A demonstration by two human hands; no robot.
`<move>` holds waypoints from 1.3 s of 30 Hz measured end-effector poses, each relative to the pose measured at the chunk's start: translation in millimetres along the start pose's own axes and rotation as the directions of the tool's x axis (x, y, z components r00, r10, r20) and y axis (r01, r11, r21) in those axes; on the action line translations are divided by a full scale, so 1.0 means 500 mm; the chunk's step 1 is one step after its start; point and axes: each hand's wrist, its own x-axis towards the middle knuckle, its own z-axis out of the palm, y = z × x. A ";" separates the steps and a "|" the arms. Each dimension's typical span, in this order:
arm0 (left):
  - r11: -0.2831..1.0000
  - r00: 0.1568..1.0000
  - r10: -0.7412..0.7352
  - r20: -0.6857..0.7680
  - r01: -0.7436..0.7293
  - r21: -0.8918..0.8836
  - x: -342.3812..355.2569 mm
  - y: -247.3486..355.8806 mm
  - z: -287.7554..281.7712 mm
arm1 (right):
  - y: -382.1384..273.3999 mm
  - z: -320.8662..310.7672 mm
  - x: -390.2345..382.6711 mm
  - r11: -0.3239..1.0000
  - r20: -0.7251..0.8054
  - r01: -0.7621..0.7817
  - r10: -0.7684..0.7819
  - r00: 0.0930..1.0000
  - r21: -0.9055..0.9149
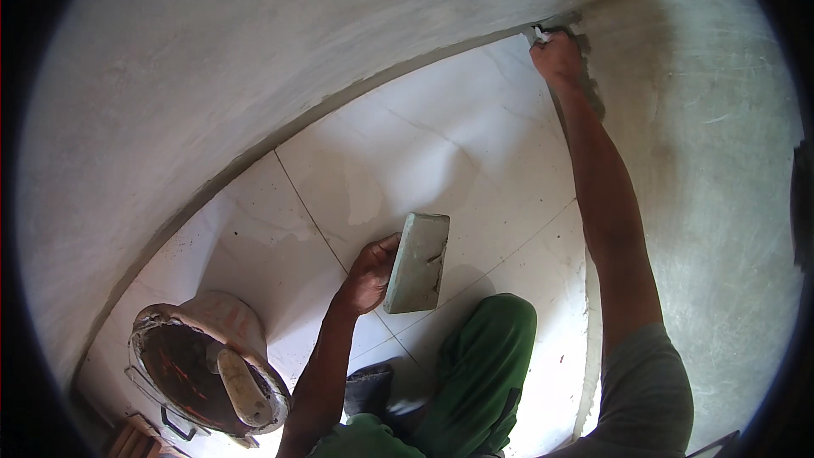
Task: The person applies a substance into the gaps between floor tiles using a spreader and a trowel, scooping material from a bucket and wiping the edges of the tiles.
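My left hand (370,276) grips the edge of a flat rectangular board (420,263). The board is pale grey-green, smeared and slightly tilted, and it is held above the floor tiles. Stretched far forward, my right hand (558,58) is closed at the corner where two walls meet the floor. A small whitish piece (541,35) shows at its fingers, too little of it to tell its kind. Dark wet mortar (581,34) lies on the wall beside that hand and runs along the foot of the right wall.
At the lower left stands a dirty bucket (231,315) holding dark contents and a pale, long rounded object (244,388). White floor tiles (339,170) with thin joints spread between the left wall (195,76) and the right wall (721,203). My green-trousered knee (496,331) is near the board.
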 end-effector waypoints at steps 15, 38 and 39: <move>0.999 1.000 0.003 0.017 -0.004 0.033 0.004 -0.003 -0.007 | 0.057 -0.085 0.024 0.998 -0.147 0.044 -0.049 0.988 -0.035; 0.977 0.999 -0.008 -0.039 0.016 0.211 0.006 -0.002 0.011 | 0.085 0.130 -0.084 -0.418 0.543 -0.400 0.312 0.780 0.816; 0.972 0.998 -0.014 -0.069 0.030 0.231 0.007 -0.003 0.016 | 0.085 0.130 -0.076 -0.424 0.543 -0.396 0.316 0.778 0.814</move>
